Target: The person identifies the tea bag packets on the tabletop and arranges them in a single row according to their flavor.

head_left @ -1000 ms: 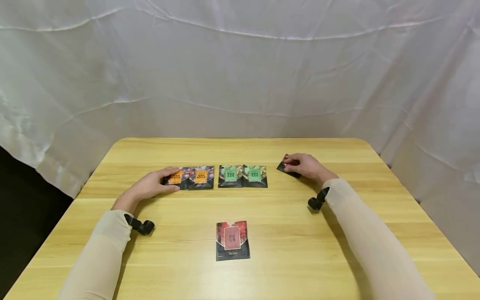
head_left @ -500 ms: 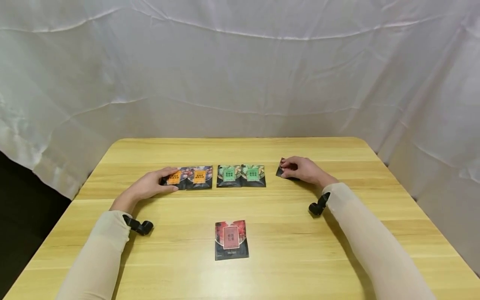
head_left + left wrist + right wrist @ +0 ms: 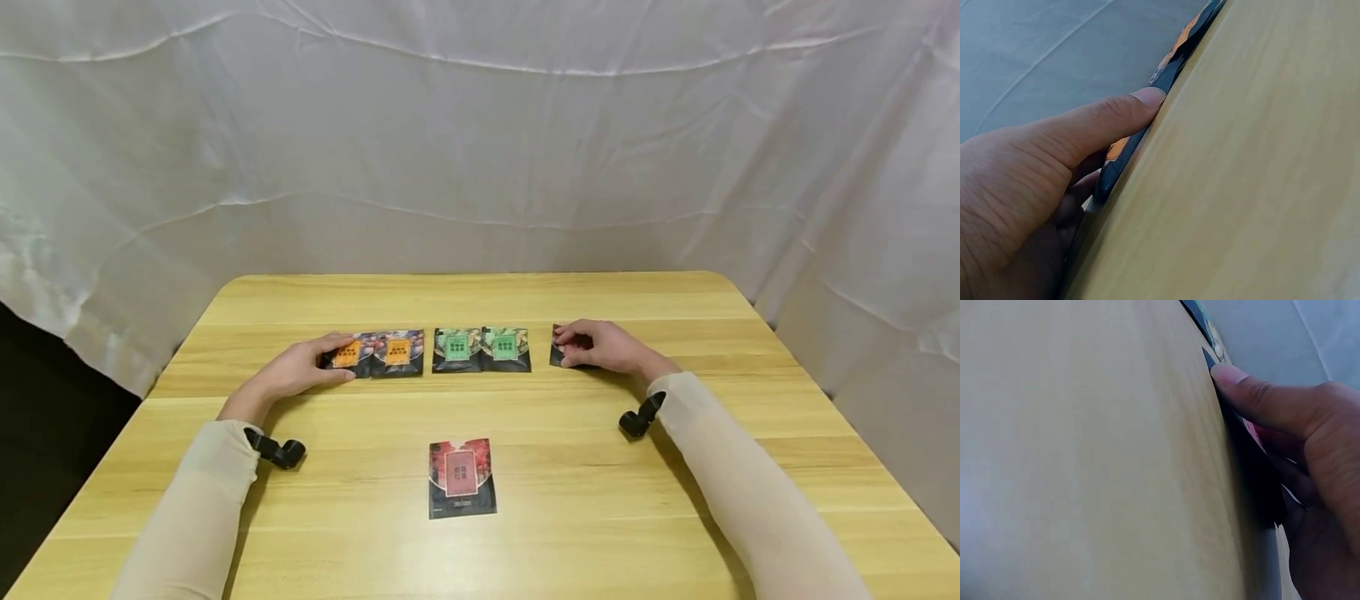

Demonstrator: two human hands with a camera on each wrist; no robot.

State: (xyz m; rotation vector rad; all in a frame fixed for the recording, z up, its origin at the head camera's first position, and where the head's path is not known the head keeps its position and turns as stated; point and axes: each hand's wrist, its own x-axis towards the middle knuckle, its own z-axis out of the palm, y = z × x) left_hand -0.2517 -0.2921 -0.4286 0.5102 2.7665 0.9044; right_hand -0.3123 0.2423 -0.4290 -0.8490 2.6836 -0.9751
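Observation:
Two black sachets with orange labels lie side by side at the left of the row. My left hand (image 3: 294,371) grips the outer orange sachet (image 3: 348,357), thumb on its near edge and fingers at the far side. The other orange sachet (image 3: 397,355) adjoins it. On the right, my right hand (image 3: 603,348) pinches a black-and-red sachet (image 3: 557,357) by its edges and covers most of its face. In the right wrist view, the thumb presses the near edge of this dark sachet (image 3: 1250,469), close over the tabletop.
Between the hands lie two green-labelled sachets, a left one (image 3: 457,350) and a right one (image 3: 506,348), edge to edge. Nearer the front is a single red-labelled sachet (image 3: 462,482). The wooden table (image 3: 337,525) ends at a white curtain (image 3: 480,142) behind.
My right hand has moved slightly nearer and turned its sachet from a slant to nearly straight with the row. The left hand keeps its place on the orange sachet.

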